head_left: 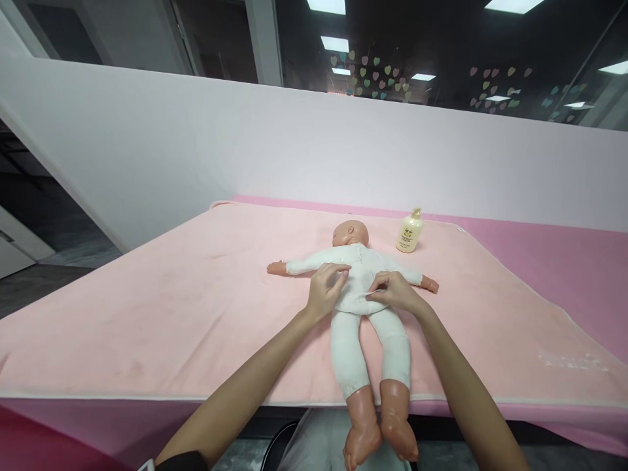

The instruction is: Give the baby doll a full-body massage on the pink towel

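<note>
A baby doll (347,366) with a white cloth body lies on a pink towel, arms spread and head turned to the left. Its feet hang past the table's front edge. My left hand (328,288) rests at the left side of the doll's torso, thumb and fingers apart, with nothing seen between them. On the right side of the torso my right hand (390,290) pinches a fold of white cloth near the doll's waist.
A pale yellow pump bottle (409,232) stands on the towel (161,294), right of the doll's head. Behind the table rises a white wall (294,144) with dark glass above. The table's front edge is close to my lap.
</note>
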